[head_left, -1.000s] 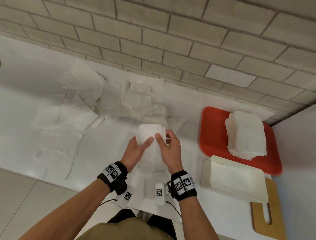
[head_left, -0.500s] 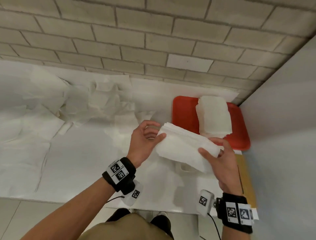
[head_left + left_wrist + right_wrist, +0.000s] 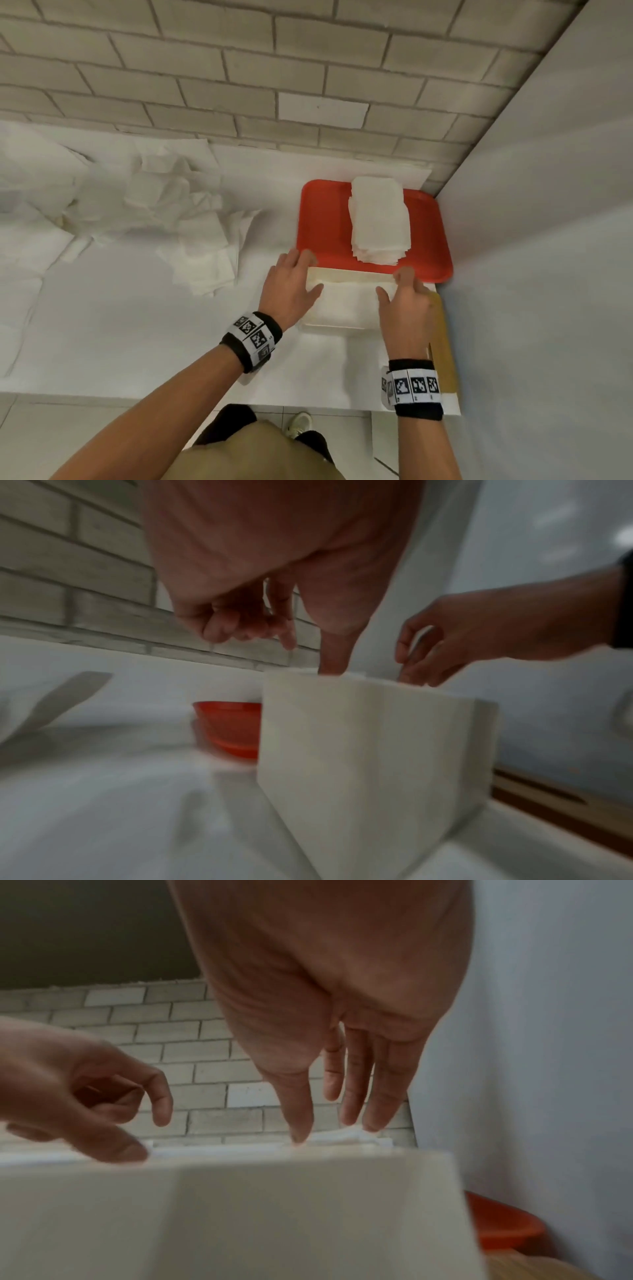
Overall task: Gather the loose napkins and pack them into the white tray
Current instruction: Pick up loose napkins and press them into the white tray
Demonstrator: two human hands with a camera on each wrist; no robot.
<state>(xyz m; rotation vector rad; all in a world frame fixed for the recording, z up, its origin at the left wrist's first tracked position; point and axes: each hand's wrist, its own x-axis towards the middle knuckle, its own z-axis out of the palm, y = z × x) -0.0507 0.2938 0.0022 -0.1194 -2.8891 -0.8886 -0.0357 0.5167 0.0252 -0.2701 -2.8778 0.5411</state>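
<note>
Napkins point(image 3: 346, 303), a flat white wad, fill the white tray point(image 3: 342, 274) under two loose-fingered hands.

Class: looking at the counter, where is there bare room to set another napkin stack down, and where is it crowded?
Free: the counter between the loose napkins and the white tray, and the red tray left of its stack. Crowded: the back left.

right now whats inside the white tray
A stack of napkins fills the white tray, with the left hand and right hand resting on it. The tray's floor is covered, as are the ends of the stack.
</note>
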